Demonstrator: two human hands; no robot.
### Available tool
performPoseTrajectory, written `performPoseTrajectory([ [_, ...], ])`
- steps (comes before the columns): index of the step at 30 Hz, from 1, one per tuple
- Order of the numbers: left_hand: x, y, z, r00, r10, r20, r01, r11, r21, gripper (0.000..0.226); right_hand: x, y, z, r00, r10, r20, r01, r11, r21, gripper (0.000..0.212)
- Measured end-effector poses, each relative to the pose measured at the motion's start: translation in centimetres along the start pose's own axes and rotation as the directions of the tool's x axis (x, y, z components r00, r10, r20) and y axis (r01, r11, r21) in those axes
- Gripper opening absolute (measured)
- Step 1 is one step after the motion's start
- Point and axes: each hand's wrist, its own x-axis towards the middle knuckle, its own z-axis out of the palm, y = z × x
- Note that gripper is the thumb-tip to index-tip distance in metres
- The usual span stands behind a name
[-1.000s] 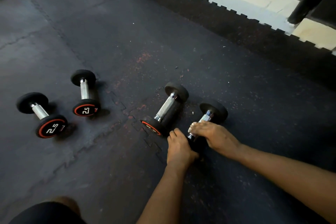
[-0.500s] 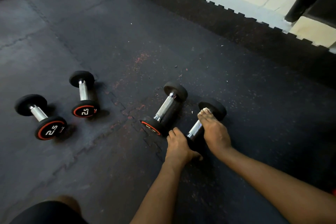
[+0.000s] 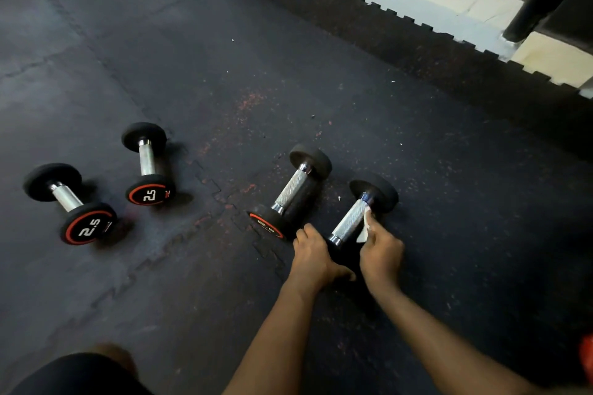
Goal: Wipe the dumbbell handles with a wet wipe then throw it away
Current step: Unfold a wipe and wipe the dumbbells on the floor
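grips near head of rightmost dumbbell [image 3: 375, 194] with left hand [image 3: 313, 258], fingers curled round it. pinches white wet wipe [image 3: 365, 225] in right hand [image 3: 380, 245], pressed against handle [image 3: 348, 221] at its 3 o'clock side. location: rubber floor [image 3: 449, 234], 4 o'clock of frame centre. second dumbbell [image 3: 293, 189] just beside, 9 o'clock. 2.5 dumbbell [image 3: 148, 167] and far-left 2.5 dumbbell [image 3: 67, 199] well apart, 9 o'clock.

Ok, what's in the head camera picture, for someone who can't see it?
A right hand holds a white wet wipe to the handle of the rightmost dumbbell while the left hand grips its near end. Three other dumbbells lie left of it on the dark rubber floor.
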Motion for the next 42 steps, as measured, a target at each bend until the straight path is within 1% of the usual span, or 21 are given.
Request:
performPoseTrajectory([
  [2,0.2,0.1,-0.2,1.000,-0.007,0.005,0.007,1.000,0.003,0.113,1.3,-0.8,1.1,0.983,0.183,-0.035,-0.180,0.981,0.069,0.029],
  [3,0.3,0.1,-0.1,1.000,-0.013,0.011,0.013,1.000,0.007,0.114,2.4,-0.8,1.8,0.965,0.259,-0.033,-0.251,0.956,0.154,0.025],
  [5,0.3,-0.1,-0.2,1.000,-0.011,0.009,0.010,1.000,0.016,0.114,4.4,-0.4,3.2,0.914,0.406,0.011,-0.391,0.871,0.298,0.024],
  [7,0.2,-0.1,-0.1,1.000,-0.009,0.015,0.009,1.000,0.020,0.114,4.5,0.4,4.3,0.888,0.459,0.034,-0.444,0.836,0.324,0.028],
  [11,0.3,-0.1,0.0,1.000,0.000,-0.001,0.000,1.000,0.031,0.113,3.0,0.2,3.1,0.900,0.431,0.066,-0.429,0.846,0.316,0.018],
  [13,0.4,0.0,0.1,1.000,0.008,-0.014,-0.008,0.999,0.033,0.112,4.5,0.7,3.3,0.901,0.431,0.050,-0.424,0.850,0.311,0.018],
  [15,0.3,0.0,0.2,1.000,0.007,-0.019,-0.007,1.000,0.031,0.113,5.9,1.4,4.2,0.891,0.450,0.068,-0.448,0.840,0.307,0.023],
  [17,0.2,-0.2,0.2,1.000,-0.002,-0.015,0.003,0.999,0.033,0.114,5.3,2.4,5.3,0.885,0.456,0.096,-0.464,0.842,0.274,0.023],
  [20,0.2,-0.2,0.2,1.000,-0.004,-0.015,0.005,1.000,0.020,0.112,3.1,1.5,3.5,0.898,0.420,0.130,-0.439,0.860,0.261,0.017],
  [21,0.2,0.0,0.2,1.000,0.001,-0.018,-0.001,1.000,0.021,0.111,3.4,1.5,3.1,0.903,0.411,0.125,-0.429,0.866,0.255,0.017],
  [25,0.1,-0.1,0.4,1.000,0.003,-0.030,-0.002,0.999,0.039,0.111,5.7,0.5,2.9,0.911,0.412,0.031,-0.409,0.889,0.207,0.020],
  [27,0.2,-0.2,0.3,1.000,-0.004,-0.028,0.005,0.999,0.039,0.114,4.8,0.4,3.3,0.910,0.411,0.052,-0.413,0.893,0.180,0.019],
  [30,0.1,0.2,0.1,1.000,0.000,-0.028,0.001,0.999,0.033,0.114,3.2,1.1,2.8,0.920,0.372,0.121,-0.387,0.910,0.147,0.016],
  [32,0.2,0.3,0.1,1.000,0.006,-0.031,-0.005,0.999,0.050,0.114,4.0,1.2,2.4,0.920,0.376,0.111,-0.389,0.910,0.143,0.017],
  [35,0.2,0.0,0.2,0.999,-0.011,-0.037,0.013,0.999,0.049,0.114,5.6,0.3,2.4,0.920,0.389,0.044,-0.391,0.902,0.184,0.019],
  [37,0.4,-0.3,0.2,0.999,-0.015,-0.032,0.017,0.998,0.063,0.115,4.7,0.0,2.9,0.924,0.378,0.061,-0.383,0.910,0.159,0.018],
  [40,0.2,-0.1,0.4,1.000,-0.006,-0.025,0.007,0.998,0.063,0.113,2.4,0.9,2.9,0.925,0.358,0.130,-0.370,0.925,0.087,0.017],
  [42,0.0,0.4,0.6,0.999,0.016,-0.030,-0.014,0.998,0.067,0.113,2.9,1.4,2.3,0.927,0.356,0.119,-0.367,0.926,0.086,0.018],
])
